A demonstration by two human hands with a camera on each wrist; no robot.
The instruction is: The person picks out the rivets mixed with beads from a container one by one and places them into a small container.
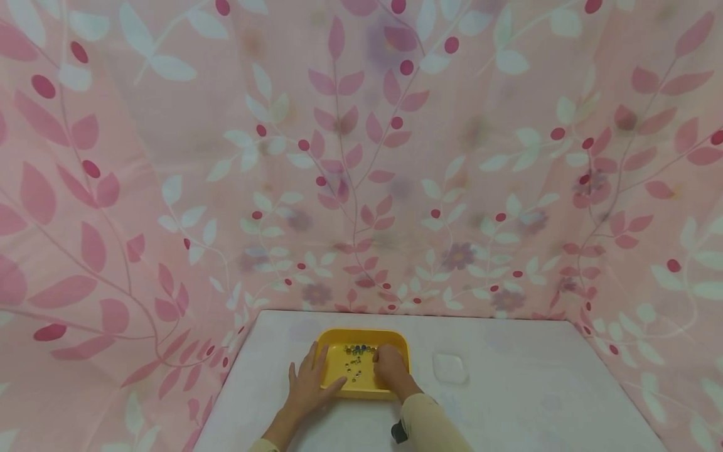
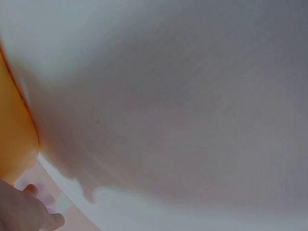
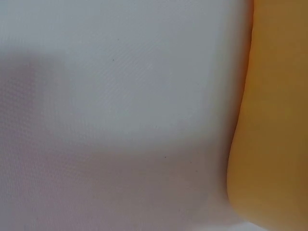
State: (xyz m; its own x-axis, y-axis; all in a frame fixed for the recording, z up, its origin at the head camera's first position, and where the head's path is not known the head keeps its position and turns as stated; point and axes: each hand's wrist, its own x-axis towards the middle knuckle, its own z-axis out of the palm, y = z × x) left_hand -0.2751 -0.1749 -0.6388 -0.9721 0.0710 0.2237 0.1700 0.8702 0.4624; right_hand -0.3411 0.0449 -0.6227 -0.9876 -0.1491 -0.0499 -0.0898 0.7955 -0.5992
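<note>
A yellow tray (image 1: pixel 364 395) stands on the table with small, shiny, marble-like balls (image 1: pixel 357 348) grouped toward its far side. Several more small pieces (image 1: pixel 348 370) lie scattered nearer its middle. My left hand (image 1: pixel 307 384) rests at the tray's left edge, fingers spread and thumb reaching over the near rim; part of this hand (image 2: pixel 21 211) shows in the left wrist view. Inside the tray at right, my right hand (image 1: pixel 390 366) has curled fingers beside the balls; its fingertips are hidden, so whether it pinches one cannot be seen. The right wrist view shows only the tray's outer wall (image 3: pixel 272 120) and tabletop.
A clear, shallow plastic container (image 1: pixel 450 369) lies right of the tray on the white-covered table (image 1: pixel 519 389). A small dark object (image 1: pixel 398 432) sits by the right sleeve. Pink leaf-patterned cloth (image 1: pixel 361 188) hangs behind the table and along both sides.
</note>
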